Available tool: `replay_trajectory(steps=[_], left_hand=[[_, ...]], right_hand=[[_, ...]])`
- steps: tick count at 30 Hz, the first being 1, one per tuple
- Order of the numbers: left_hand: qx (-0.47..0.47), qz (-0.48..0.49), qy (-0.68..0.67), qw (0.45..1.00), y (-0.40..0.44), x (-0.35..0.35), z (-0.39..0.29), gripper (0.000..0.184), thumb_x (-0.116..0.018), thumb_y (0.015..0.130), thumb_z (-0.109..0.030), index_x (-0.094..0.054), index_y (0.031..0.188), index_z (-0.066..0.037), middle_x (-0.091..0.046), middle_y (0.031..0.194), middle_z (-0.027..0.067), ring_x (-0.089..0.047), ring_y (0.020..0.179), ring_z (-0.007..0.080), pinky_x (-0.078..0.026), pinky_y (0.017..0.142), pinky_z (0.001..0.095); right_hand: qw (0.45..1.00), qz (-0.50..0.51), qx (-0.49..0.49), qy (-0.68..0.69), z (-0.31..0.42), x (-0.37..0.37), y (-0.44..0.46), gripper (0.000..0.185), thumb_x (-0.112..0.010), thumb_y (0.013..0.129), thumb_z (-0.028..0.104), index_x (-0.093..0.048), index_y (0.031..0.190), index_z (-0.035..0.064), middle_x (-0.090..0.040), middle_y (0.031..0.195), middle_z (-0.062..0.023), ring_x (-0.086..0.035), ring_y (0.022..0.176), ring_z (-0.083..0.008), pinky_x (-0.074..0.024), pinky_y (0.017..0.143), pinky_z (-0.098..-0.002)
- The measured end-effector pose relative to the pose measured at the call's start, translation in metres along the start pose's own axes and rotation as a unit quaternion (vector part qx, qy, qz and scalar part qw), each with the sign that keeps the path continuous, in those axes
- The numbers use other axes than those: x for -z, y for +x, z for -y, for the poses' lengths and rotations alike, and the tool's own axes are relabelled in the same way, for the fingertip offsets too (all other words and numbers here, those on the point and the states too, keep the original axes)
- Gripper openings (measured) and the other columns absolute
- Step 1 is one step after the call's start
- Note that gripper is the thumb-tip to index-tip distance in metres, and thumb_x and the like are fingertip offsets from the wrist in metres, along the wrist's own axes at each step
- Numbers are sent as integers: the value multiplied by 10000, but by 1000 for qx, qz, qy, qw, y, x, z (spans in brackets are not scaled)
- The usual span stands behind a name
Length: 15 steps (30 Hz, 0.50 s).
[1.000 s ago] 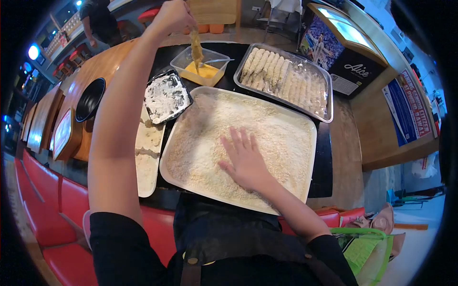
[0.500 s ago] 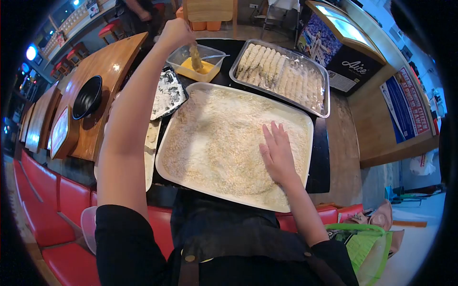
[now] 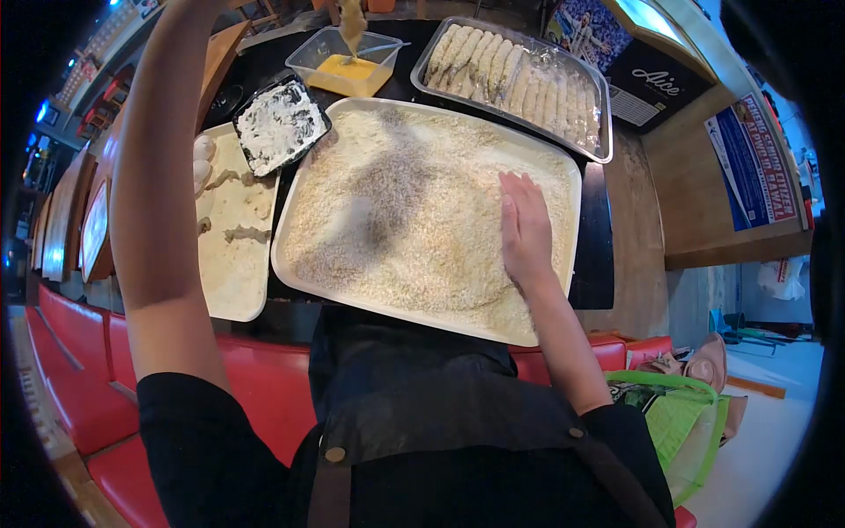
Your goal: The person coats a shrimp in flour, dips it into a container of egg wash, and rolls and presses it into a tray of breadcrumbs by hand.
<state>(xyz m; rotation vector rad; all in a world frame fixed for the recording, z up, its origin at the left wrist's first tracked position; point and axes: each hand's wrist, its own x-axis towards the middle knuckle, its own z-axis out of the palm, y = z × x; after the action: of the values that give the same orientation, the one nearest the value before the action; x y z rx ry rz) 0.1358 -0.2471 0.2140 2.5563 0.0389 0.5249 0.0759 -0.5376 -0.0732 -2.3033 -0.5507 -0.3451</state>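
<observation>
My left forearm [image 3: 163, 176] reaches up past the top edge, so my left hand is out of view. A long batter-coated piece of food [image 3: 352, 28] hangs from the top edge over yellow liquid batter [image 3: 345, 79] in a clear plastic tub [image 3: 308, 55]; its exact kind I cannot make out. My right hand [image 3: 528, 233] is open, fingers stretched out and close together, touching the pale crumbs [image 3: 440, 220] at the right side of a big white tray [image 3: 280, 251]. Nothing shows in it.
Coated sticks [image 3: 480, 57] lie in rows in a metal tray [image 3: 528, 123], partly under clear plastic. A black dish [image 3: 327, 123] holds white powder [image 3: 280, 125]. Grey strips [image 3: 246, 233] lie on a cream tray [image 3: 231, 295]. Red seats [image 3: 264, 370] stand near my body.
My left arm has risen and its hand has left the view. The hanging piece is higher in the picture. My right hand's fingers are closer together, and the whole view has shifted.
</observation>
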Motion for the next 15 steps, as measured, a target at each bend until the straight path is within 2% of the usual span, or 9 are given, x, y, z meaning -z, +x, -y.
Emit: replay_trajectory(steps=[2,3,5,7,8,10,12,15], left_hand=[[6,23,-11,1000,-26,-1,-21,77,-735,753,-62,-716,764,12,-683,694,69,-588,556,69,-432,509,166],[24,143,-99,984,-38,10,-29,78,-731,763,-57,-709,772,17,-685,707,74,-591,558,68,-429,508,158],[18,241,-139,960,-47,-2,-23,93,-732,774,-66,-707,810,17,-697,756,100,-608,587,72,-451,517,148],[-47,231,-144,961,-69,-64,16,132,-737,760,-119,-725,836,-13,-708,768,96,-637,644,99,-500,596,205],[-89,240,-195,947,-82,-90,34,151,-736,745,-160,-740,833,-37,-708,745,71,-653,675,120,-524,665,266],[-30,276,-207,938,-107,-130,53,122,-717,778,-101,-710,832,7,-689,746,52,-623,677,91,-498,642,234],[51,262,-188,945,-125,-147,64,143,-727,784,-93,-710,868,21,-691,763,47,-622,684,94,-491,646,227],[120,204,-340,910,-142,-179,98,167,-724,795,-63,-707,931,34,-703,821,58,-639,729,99,-501,682,225]], right_hand=[[999,-25,-15,22,-2,0,0,380,-410,1002,206,-545,1295,4,-533,1327,-222,-427,1302,-403,-272,1135,-457],[999,-31,-25,38,-3,1,1,383,-405,1005,205,-538,1301,1,-529,1332,-225,-431,1300,-402,-280,1132,-451],[996,-35,-45,75,-4,1,1,392,-396,1010,208,-521,1315,-3,-519,1342,-231,-431,1302,-400,-292,1127,-441],[990,-32,-63,118,-3,0,2,402,-387,1015,213,-503,1332,-6,-510,1351,-237,-426,1310,-398,-302,1123,-432],[991,-26,-59,117,-3,0,2,410,-386,1017,219,-491,1343,-7,-503,1358,-240,-421,1316,-396,-301,1123,-430],[992,-16,-51,113,-2,0,1,427,-383,1020,231,-466,1365,-7,-491,1370,-244,-411,1328,-393,-300,1124,-425],[994,8,-41,102,-3,1,1,440,-390,1020,245,-447,1382,2,-478,1384,-243,-398,1338,-394,-297,1126,-424],[994,40,-48,92,1,-1,0,459,-395,1020,265,-422,1405,15,-459,1404,-239,-377,1354,-393,-288,1131,-428]])
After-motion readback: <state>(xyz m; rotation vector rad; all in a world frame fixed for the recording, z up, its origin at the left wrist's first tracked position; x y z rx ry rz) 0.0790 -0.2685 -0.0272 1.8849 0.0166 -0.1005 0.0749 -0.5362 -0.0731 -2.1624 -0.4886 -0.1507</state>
